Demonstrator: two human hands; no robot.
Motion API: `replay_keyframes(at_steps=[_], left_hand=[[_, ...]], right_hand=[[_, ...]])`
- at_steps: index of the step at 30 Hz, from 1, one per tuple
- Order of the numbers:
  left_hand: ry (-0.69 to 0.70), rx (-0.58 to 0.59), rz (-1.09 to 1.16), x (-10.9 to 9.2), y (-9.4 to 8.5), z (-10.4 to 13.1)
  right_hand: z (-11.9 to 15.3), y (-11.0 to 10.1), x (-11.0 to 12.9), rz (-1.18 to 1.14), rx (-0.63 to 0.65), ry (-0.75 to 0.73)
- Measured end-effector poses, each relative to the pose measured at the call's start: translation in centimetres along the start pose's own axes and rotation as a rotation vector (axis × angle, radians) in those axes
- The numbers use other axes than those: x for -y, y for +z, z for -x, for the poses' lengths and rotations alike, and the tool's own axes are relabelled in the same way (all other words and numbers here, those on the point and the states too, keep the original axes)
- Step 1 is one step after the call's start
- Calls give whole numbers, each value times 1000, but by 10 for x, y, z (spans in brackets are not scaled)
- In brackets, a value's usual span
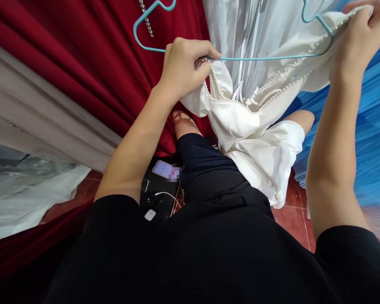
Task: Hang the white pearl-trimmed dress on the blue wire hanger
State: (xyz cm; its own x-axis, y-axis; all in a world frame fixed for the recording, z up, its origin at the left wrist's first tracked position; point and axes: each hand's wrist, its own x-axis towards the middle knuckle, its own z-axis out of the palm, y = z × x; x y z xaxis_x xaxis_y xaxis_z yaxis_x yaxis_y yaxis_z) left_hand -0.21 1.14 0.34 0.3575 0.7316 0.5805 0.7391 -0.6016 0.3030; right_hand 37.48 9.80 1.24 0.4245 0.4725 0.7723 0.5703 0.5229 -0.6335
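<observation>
A white dress [234, 122] with pearl beading along its neckline hangs down over my lap. My left hand [188, 63] is closed, pinching the lower bar of a light blue hanger [256, 58] together with the beaded edge of the dress. At the upper right my right hand [364, 38] is closed on another beaded part of the dress, pulled up and outward. The hanger's right end passes in front of the white cloth beside this hand. Part of the right hand's fingers is cut off by the frame's edge.
Red fabric [107, 55] hangs at the left, white fabric [221, 29] behind the hanger and blue fabric [367, 139] at the right. A phone [164, 169], a white case [150, 215] and a cable [169, 194] lie on a black surface [158, 204] beside my leg.
</observation>
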Motion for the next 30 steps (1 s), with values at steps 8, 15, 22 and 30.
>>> replay_keyframes(at_steps=[8, 15, 22, 30], left_hand=[[109, -28, 185, -6, 27, -5], [77, -21, 205, -23, 25, -2], [-7, -98, 45, -8, 22, 37], [-346, -366, -84, 82, 33, 50]], right_hand=[[99, -32, 11, 98, 400, -289], [106, 2, 80, 106, 430, -646], [119, 30, 71, 175, 459, -445], [116, 15, 77, 229, 507, -398]])
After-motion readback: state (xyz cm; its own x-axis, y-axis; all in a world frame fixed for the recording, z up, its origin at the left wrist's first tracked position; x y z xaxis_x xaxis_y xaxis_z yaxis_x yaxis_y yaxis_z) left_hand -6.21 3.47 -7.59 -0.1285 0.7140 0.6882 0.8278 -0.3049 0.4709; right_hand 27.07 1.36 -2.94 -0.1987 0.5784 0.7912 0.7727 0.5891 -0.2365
